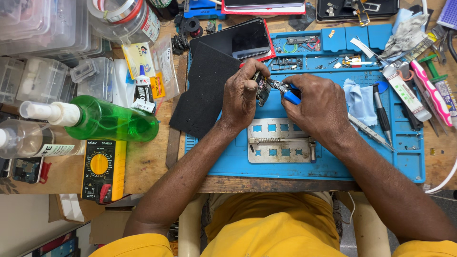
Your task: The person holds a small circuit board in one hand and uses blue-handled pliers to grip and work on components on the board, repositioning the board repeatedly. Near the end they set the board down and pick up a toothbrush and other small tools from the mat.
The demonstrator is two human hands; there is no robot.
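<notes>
My left hand (243,97) pinches a small circuit board (262,89) and holds it above the blue work mat (333,164). My right hand (318,107) grips blue-handled pliers (287,90), whose metal tip touches the board's right edge. Both hands meet over the middle of the mat, just above a metal board-holder jig (281,141). A dark phone (247,40) lies behind the hands at the mat's far left corner, and a black foam pad (204,88) sits to the left of my left hand.
A green spray bottle (107,120) lies on its side at left above a yellow multimeter (102,170). Clear plastic boxes (43,47) are stacked at far left. Tweezers (369,131), a blue cloth (360,100), pens and tools crowd the mat's right side.
</notes>
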